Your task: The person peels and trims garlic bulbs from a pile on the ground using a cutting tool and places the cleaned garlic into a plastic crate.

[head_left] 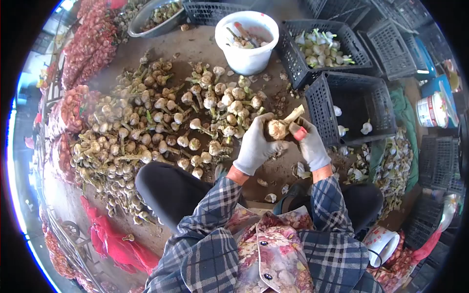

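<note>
In front of me a garlic bulb (277,129) with a thick pale stem is held between my two gloved hands, its stem pointing up and right. My left hand (256,146) wraps round the bulb from the left, thumb across its lower side. On the right, the fingers of my right hand (311,145) are closed against the bulb and the base of its stem. A red patch (300,133) shows at the right thumb; whether it is tape or part of a small tool I cannot tell. Loose garlic bulbs (227,100) with stems lie just beyond my left hand.
A large garlic heap (132,122) spreads left. Ahead stands a white bucket (244,61) holding tools. Black crates stand right: a fuller one (312,73) and a nearer one (351,80) with a few bulbs. Peelings (359,171) and a red net bag (115,239) lie around.
</note>
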